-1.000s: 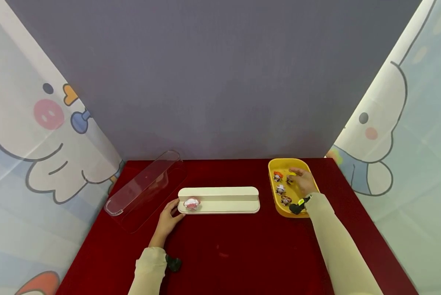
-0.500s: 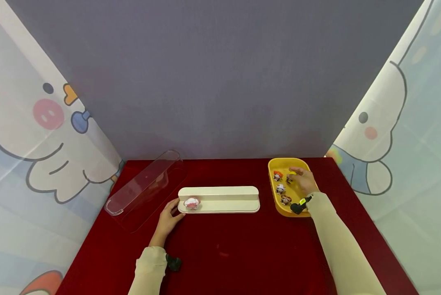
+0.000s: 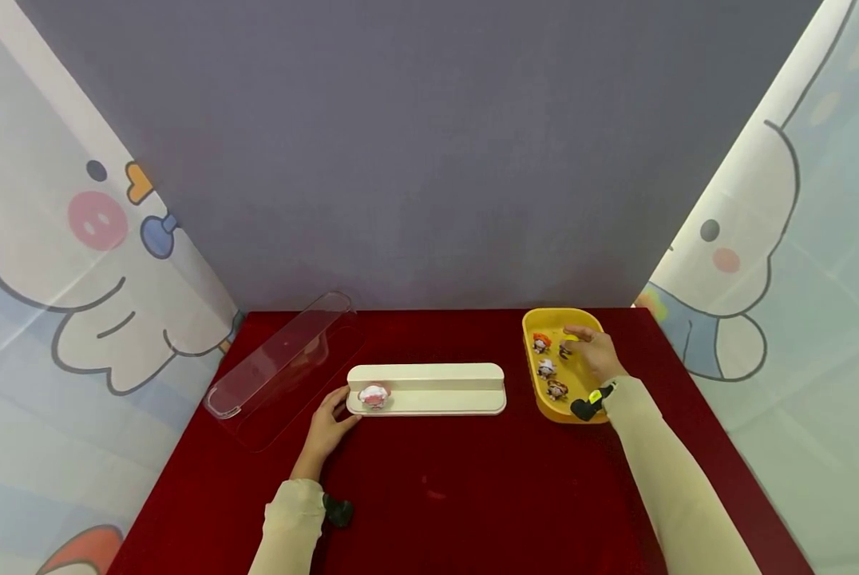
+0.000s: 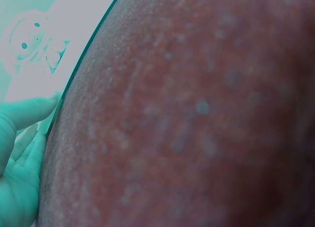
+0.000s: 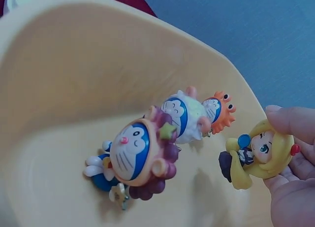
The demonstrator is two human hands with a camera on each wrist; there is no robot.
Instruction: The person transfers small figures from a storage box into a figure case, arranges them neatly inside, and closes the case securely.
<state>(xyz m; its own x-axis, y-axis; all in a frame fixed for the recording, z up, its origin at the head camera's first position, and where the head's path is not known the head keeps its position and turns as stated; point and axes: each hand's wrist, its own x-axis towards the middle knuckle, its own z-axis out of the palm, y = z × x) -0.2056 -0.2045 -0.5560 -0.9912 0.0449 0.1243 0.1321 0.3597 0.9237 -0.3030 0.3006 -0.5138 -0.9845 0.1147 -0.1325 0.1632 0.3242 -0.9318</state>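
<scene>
A long cream display base (image 3: 447, 402) with a raised back step lies in the middle of the red table. My left hand (image 3: 325, 431) grips its left end, thumb at the front corner. A small pink-and-white figurine (image 3: 374, 396) stands on that end, close to the fingers. At the right, my right hand (image 3: 596, 353) reaches into a yellow tray (image 3: 544, 411). It pinches a yellow-haired figurine (image 5: 269, 155) between thumb and fingers. Beside it in the tray lie a lion-maned figurine (image 5: 132, 150), a white sheep-like figurine (image 5: 179, 111) and an orange crab-hatted figurine (image 5: 220, 109).
A clear plastic cover (image 3: 279, 359) lies slanted at the table's back left. A grey wall (image 3: 429, 160) rises behind the red table (image 3: 437, 487). Cartoon-printed sheets (image 3: 796, 319) hang along both sides.
The right wrist shifts slightly to the right while the fingers stay at the yellow-haired figurine. The left hand and the display base have not moved.
</scene>
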